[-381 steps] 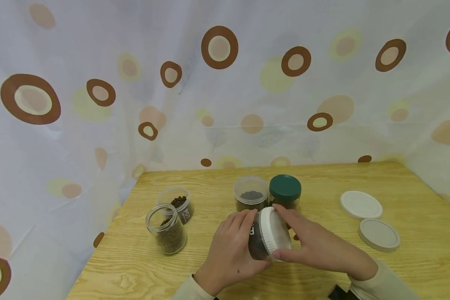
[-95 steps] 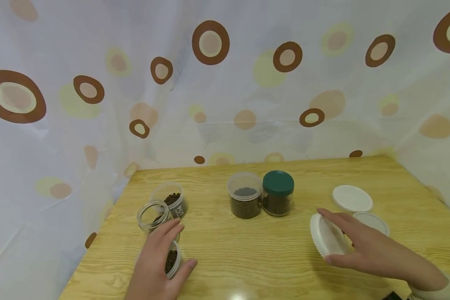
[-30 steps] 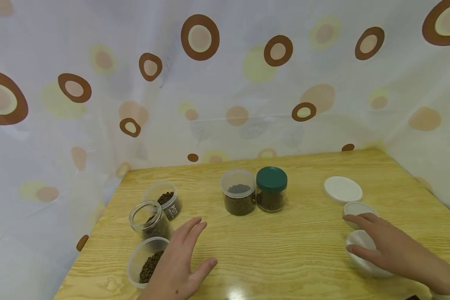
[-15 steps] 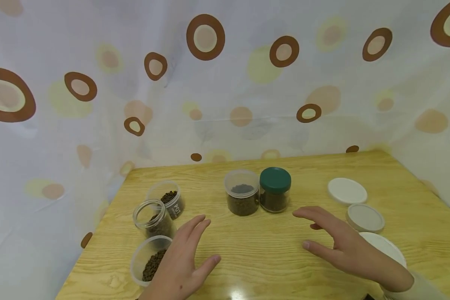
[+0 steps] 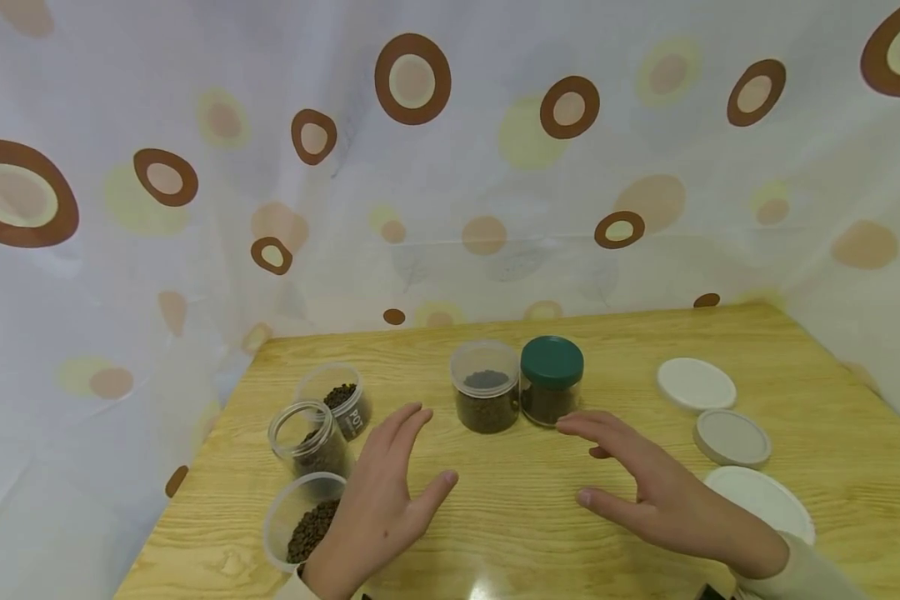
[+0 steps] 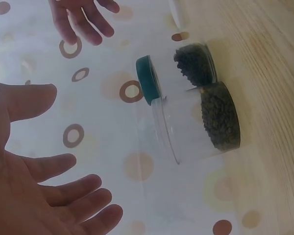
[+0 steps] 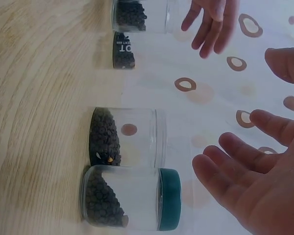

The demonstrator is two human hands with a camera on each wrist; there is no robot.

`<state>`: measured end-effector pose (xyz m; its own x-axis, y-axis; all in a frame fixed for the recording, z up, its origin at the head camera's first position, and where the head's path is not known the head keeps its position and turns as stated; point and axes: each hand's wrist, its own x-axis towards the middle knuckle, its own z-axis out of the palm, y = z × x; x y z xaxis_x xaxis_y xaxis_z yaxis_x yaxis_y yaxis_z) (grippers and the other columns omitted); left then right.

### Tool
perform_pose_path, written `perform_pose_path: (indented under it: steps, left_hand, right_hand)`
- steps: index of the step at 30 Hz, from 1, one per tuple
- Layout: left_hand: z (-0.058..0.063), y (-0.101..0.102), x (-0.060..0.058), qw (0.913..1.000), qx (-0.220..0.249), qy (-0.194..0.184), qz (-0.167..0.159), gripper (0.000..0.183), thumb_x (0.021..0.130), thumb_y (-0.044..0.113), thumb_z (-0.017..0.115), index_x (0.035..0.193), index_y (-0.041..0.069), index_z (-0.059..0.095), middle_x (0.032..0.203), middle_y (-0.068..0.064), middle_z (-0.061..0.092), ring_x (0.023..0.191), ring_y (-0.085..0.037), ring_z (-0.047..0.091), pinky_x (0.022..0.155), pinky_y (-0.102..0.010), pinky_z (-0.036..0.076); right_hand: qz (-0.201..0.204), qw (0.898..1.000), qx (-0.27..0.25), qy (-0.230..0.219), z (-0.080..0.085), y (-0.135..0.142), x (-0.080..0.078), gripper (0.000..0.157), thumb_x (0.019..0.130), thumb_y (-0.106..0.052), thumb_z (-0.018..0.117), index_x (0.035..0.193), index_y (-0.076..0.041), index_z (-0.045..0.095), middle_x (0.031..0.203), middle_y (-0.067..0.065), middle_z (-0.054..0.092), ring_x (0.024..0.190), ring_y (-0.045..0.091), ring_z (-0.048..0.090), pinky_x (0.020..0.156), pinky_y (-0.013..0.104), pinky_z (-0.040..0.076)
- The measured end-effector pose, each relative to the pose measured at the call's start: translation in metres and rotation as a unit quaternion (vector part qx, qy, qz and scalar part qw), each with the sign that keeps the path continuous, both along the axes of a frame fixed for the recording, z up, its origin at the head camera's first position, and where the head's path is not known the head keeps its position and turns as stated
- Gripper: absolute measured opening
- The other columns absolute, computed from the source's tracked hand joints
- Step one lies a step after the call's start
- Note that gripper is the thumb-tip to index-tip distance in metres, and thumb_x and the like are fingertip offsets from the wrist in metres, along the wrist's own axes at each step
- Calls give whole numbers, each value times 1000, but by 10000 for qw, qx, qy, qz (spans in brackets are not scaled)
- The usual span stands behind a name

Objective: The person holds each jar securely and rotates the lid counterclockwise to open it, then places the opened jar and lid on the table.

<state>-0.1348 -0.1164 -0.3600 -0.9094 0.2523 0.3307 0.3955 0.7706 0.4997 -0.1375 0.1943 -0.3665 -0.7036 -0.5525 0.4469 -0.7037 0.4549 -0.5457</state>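
Observation:
My left hand [image 5: 386, 500] hovers with fingers extended and holds nothing, just right of an uncapped clear jar [image 5: 276, 525] of dark brown pellets that it partly covers. My right hand [image 5: 652, 492], also holding nothing, is in front of a jar with a green lid [image 5: 552, 362]. Touching that jar on its left is an uncapped clear jar [image 5: 484, 408], part-filled with dark pellets. The right wrist view shows the green-lidded jar [image 7: 122, 198] and its neighbour [image 7: 127, 134] upright, apart from the fingers.
Farther left stand another uncapped jar [image 5: 311, 446] and one printed "POT" [image 5: 352, 417], both holding dark pellets. Three lids lie in a row at right: a white lid [image 5: 696, 383], a greyish lid [image 5: 732, 437] and a white lid [image 5: 765, 500]. A patterned sheet [image 5: 450, 275] hangs behind the table.
Earlier both hands gripped a white-lidded jar; it now stands uncapped at the front left. My right hand has laid its lid down and moved left; my left hand has shifted slightly forward.

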Motion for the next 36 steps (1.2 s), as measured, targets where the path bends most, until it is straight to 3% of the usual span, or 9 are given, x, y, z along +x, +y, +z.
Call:
perform_pose_path:
  steps: [6,14,23,27,33,36]
  left_hand:
    - [2,13,-16,9996,207,-188,54,67,91,38,70,147,10,45,154,-12,42,142,-34,40,110,-56,41]
    - [-2,34,-48,9989,255,-353,147,69,92,38,67,148,5,42,155,-18,36,144,-40,36,113,-59,35]
    - [-17,58,-86,9923,331,-885,805,88,87,41,73,153,4,29,159,-26,20,140,-49,36,104,-65,40]
    - [-20,66,-100,9916,169,-998,806,97,83,46,77,157,12,23,163,-23,12,143,-49,32,107,-65,38]
    - [-25,71,-110,9933,-634,-820,521,90,82,49,76,156,24,32,165,-18,13,148,-43,25,110,-63,35]
    - [-30,71,-114,9921,-798,-834,487,87,82,49,76,155,25,35,165,-17,14,148,-41,24,111,-63,34]
  right_hand:
    - [-19,10000,67,-13,0,-3,0,67,90,-14,71,149,-22,40,142,-5,48,128,-2,47,91,25,53]
    - [-42,9997,192,-170,-1,-5,-2,64,92,-17,70,148,-25,41,143,-5,48,127,0,48,89,28,54]
    - [-3,9991,286,-301,-2,-6,-4,62,94,-20,68,148,-27,40,144,-5,48,127,1,49,89,28,53]
    - [67,9989,308,-339,-1,-4,-6,61,94,-20,67,148,-28,40,143,-6,47,126,-1,48,89,28,53]
    - [210,9987,333,-320,-3,-2,-7,61,95,-20,67,149,-26,40,144,-5,47,125,1,49,87,28,54]
    - [206,9983,364,-411,-3,-2,-6,60,95,-22,67,149,-27,40,144,-6,46,126,1,49,88,28,54]
